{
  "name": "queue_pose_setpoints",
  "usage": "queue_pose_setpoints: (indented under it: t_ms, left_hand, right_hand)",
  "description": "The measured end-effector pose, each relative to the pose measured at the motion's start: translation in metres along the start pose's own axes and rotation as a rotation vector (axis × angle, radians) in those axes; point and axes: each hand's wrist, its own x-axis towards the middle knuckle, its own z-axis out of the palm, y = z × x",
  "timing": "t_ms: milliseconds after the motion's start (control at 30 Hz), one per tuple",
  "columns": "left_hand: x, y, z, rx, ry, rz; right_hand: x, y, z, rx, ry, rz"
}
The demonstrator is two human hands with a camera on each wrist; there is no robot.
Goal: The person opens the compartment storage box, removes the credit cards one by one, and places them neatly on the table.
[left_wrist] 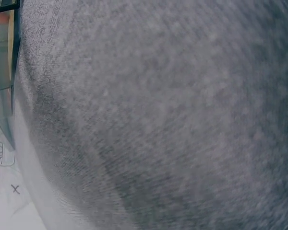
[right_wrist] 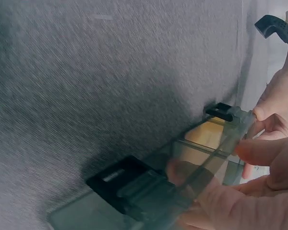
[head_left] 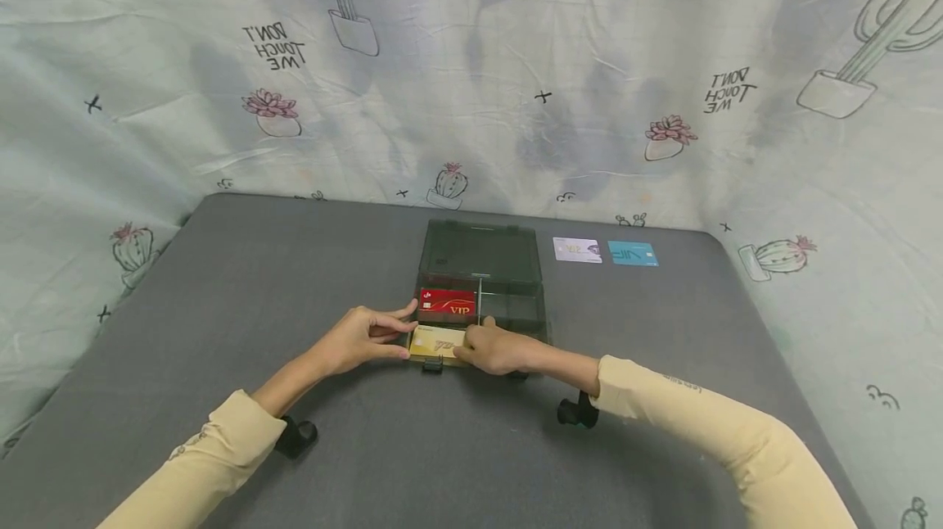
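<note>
A see-through dark green plastic box stands with its lid raised at the back. A gold card lies at its front left compartment, and a red VIP card lies in the compartment behind. My left hand grips the box's left front corner, thumb at the front, fingers along the side. My right hand pinches the gold card's right end. In the right wrist view, this hand's thumb is above the front wall, and other fingers show blurred through the plastic.
Past the box on the right lie a lilac card and a blue card. Black latches stick out from the box's front. A printed cactus curtain hangs behind the grey tabletop.
</note>
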Motion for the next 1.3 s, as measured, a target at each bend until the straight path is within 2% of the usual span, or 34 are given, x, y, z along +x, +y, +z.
queue_pose_setpoints:
  t_ms: [133,267,433,567,700,867,1000,1133,1200,1300]
  left_hand:
    - [0.000,0.000,0.001,0.021,0.002,0.004]
    - [0.000,0.002,0.001,0.015,0.004,0.007]
    - [0.001,0.000,0.001,-0.002,0.002,0.029]
    - [0.001,-0.001,0.001,0.021,0.002,0.071]
    - [0.000,0.002,0.000,0.006,0.002,0.013]
    - [0.001,0.003,0.000,-0.003,-0.008,-0.020]
    - [0.001,0.002,0.000,-0.018,-0.013,-0.011]
    - [0.000,0.003,-0.001,-0.027,-0.017,0.002]
    - [0.000,0.003,-0.001,-0.029,-0.016,0.001]
    - [-0.001,0.004,0.000,-0.030,-0.012,-0.007]
  right_hand:
    - [-0.003,0.005,0.004,0.071,0.054,0.010]
    - [-0.003,0.005,0.005,0.045,0.095,0.013]
    - [0.002,0.001,0.002,-0.064,0.044,-0.030]
    - [0.004,-0.001,0.000,-0.075,0.005,-0.013]
    - [0.001,0.000,-0.001,-0.023,0.030,0.028]
    - [-0.008,0.002,-0.001,-0.017,0.125,0.023]
    - [-0.015,0.001,-0.002,-0.087,0.210,-0.024]
    - [-0.017,0.002,0.003,-0.164,0.318,-0.111]
    - [-0.014,0.006,0.006,-0.153,0.355,-0.163]
    - [-0.006,0.013,0.006,-0.051,0.354,-0.224]
